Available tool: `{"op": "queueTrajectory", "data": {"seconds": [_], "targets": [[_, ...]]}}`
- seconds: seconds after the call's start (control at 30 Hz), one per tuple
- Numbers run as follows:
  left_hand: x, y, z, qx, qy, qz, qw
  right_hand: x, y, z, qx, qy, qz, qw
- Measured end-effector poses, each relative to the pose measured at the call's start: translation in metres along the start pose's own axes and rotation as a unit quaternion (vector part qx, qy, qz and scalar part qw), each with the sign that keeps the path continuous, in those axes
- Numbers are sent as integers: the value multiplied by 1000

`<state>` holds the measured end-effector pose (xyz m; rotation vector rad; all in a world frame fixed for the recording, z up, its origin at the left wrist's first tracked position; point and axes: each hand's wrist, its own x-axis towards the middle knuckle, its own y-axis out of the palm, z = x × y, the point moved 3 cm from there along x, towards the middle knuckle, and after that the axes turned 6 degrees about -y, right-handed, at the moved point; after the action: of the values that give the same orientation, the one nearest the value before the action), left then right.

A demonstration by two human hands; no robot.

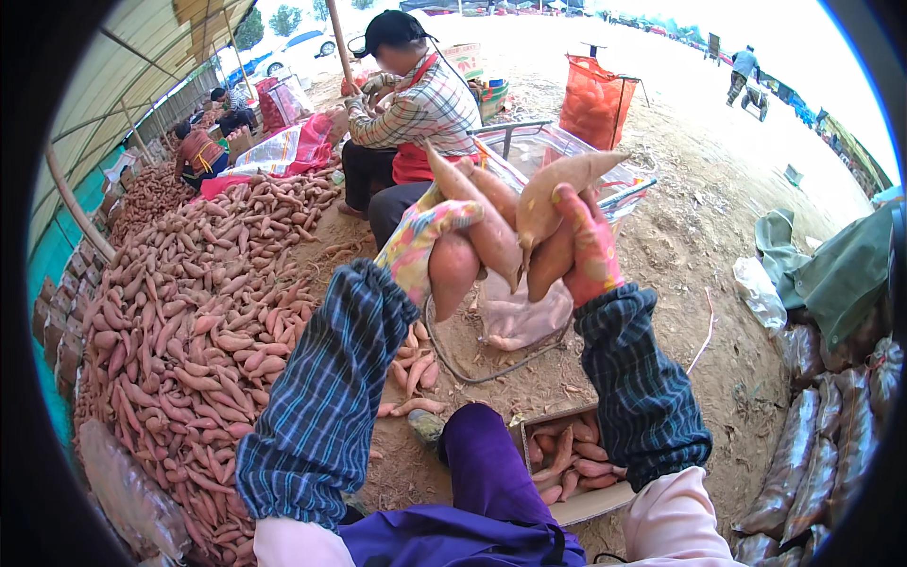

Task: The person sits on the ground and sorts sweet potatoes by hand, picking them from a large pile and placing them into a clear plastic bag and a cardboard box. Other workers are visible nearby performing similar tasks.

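Note:
My left hand (432,237), in a flowered glove, holds several sweet potatoes (478,212) bunched together. Gripped in my right hand (592,244), gloved in pink, are more sweet potatoes (560,191), one with a long pointed tip. The two bunches meet or overlap in front of me, above a clear plastic bag (524,301) held on a wire frame (471,375). Sweet potatoes lie in the bottom of that bag. A cardboard box (602,504) holding sweet potatoes stands beside my right knee.
A large heap of sweet potatoes (198,333) covers the ground at left. Ahead, a seated person (425,120) works beside a bag-lined metal frame (560,152). An orange mesh sack (595,99) stands behind it. Filled plastic bags (815,439) lie at right under a green tarp (836,276).

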<state>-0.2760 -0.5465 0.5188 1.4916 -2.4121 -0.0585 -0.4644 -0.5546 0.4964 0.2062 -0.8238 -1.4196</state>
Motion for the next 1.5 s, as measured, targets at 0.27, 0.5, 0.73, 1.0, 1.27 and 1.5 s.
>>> {"op": "queueTrajectory", "data": {"seconds": [0.27, 0.5, 0.73, 1.0, 1.27, 1.5], "targets": [[173, 41, 53, -6, -66, -201, 977, 139, -82, 58, -254, -164, -131, 944], [128, -1, 82, -275, -129, -117, 946, 134, -82, -23, -538, 160, 26, 828], [-52, -93, 69, -21, -214, -110, 970, 133, -105, -14, -641, 84, 55, 761], [-570, -190, -20, -46, -138, -704, 695, 136, -120, -43, -749, -64, 160, 639], [-873, -5, 38, -149, -64, -865, 475, 77, -112, -64, -420, -89, 58, 901], [-852, 50, 148, -326, -23, -754, 570, -104, 7, -157, -402, 140, 148, 893]]}}
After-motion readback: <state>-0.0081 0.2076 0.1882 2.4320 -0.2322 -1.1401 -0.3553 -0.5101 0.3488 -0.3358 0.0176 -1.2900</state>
